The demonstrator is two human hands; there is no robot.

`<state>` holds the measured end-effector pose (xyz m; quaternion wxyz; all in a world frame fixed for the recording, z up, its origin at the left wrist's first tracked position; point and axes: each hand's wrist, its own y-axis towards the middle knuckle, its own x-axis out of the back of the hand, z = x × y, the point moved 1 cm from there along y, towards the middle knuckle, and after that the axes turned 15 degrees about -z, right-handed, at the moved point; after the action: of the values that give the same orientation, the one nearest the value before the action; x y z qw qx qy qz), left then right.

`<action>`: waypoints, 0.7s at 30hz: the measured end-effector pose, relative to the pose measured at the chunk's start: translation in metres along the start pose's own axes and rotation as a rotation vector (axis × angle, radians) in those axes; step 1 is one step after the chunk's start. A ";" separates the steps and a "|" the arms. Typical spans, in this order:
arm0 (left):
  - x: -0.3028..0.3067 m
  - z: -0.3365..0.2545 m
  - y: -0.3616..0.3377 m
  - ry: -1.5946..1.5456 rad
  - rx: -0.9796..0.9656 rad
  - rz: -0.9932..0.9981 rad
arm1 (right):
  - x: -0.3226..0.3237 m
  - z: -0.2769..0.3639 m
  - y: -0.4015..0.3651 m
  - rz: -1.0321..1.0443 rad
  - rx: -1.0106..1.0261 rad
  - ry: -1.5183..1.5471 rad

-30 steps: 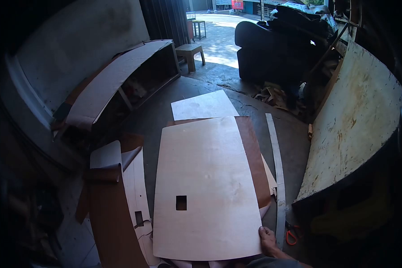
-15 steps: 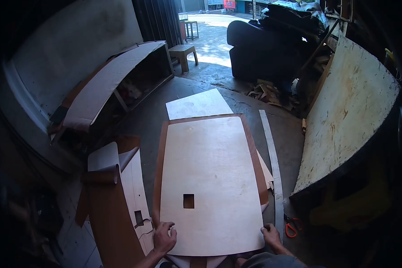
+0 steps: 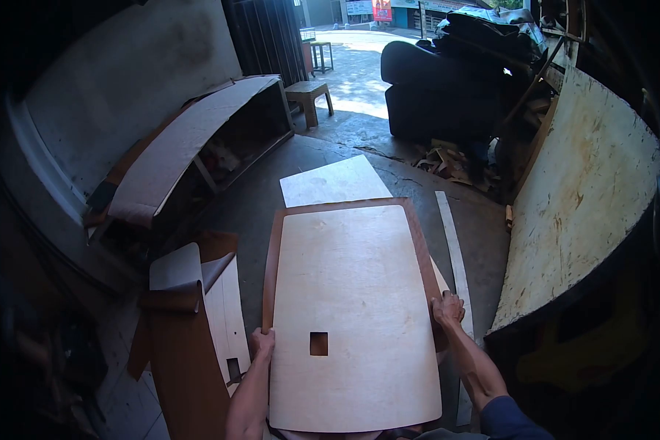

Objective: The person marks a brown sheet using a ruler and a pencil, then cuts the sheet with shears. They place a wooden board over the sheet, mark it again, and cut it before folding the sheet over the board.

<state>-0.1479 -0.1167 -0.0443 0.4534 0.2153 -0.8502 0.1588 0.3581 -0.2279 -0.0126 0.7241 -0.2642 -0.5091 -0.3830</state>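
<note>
A pale plywood panel [image 3: 352, 286] with a small square cut-out lies flat in front of me, wider towards my body. Beneath it a brown sheet [image 3: 273, 253] shows as a border along the far edge and both sides. My left hand [image 3: 263, 342] is closed at the left edge, level with the cut-out, its fingers partly hidden. On the opposite side, my right hand [image 3: 448, 308] has its fingers curled on the sheet's brown margin, a little farther from me than the left.
Left of the panel lies another pale board [image 3: 224, 315] with a partly rolled brown sheet [image 3: 183, 367] over it. A long thin strip [image 3: 456, 271] is on the floor at right. A large stained board [image 3: 579, 198] leans farther right; a low shelf unit [image 3: 191, 150] and stool [image 3: 309, 94] stand beyond.
Both hands have moved away from me, along the panel's sides. The right went from the near right corner to mid-side. The orange-handled scissors on the floor no longer show.
</note>
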 end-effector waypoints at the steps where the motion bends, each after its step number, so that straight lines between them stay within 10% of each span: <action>1: -0.003 0.001 0.003 0.002 0.007 0.002 | -0.004 0.003 0.004 -0.023 0.087 0.009; 21: -0.006 -0.038 -0.001 -0.238 -0.189 -0.268 | -0.060 0.045 0.058 -0.130 0.190 0.350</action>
<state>-0.1180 -0.0984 -0.0284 0.3851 0.3002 -0.8727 -0.0101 0.3707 -0.1425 -0.0531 0.7968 -0.0908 -0.4255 -0.4192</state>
